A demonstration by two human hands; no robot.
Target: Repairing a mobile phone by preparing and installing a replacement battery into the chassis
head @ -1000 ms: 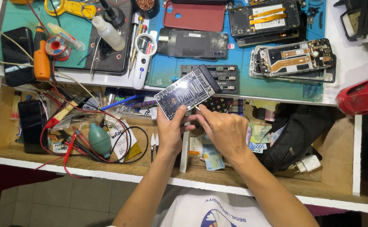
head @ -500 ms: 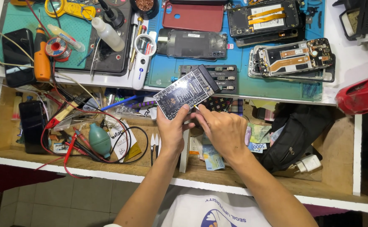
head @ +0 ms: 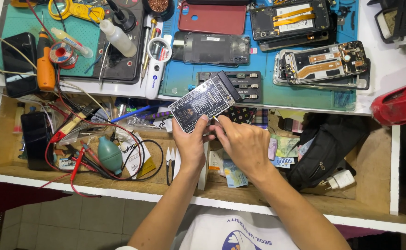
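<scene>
Both hands point(head: 191, 143) point(head: 244, 143) still hold the black circuit board point(head: 205, 101), unmoved.

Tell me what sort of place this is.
Probably a phone repair bench: opened smartphones with exposed boards lie on a blue work mat, beside an orange-handled screwdriver and a solder wire spool.

Opened phones point(head: 325, 62) on blue mat, red case point(head: 211, 18), teal blower point(head: 110, 155) w/ cables in drawer.

Left hand point(head: 190, 141) and right hand point(head: 244, 143) together, fingers curled
</scene>
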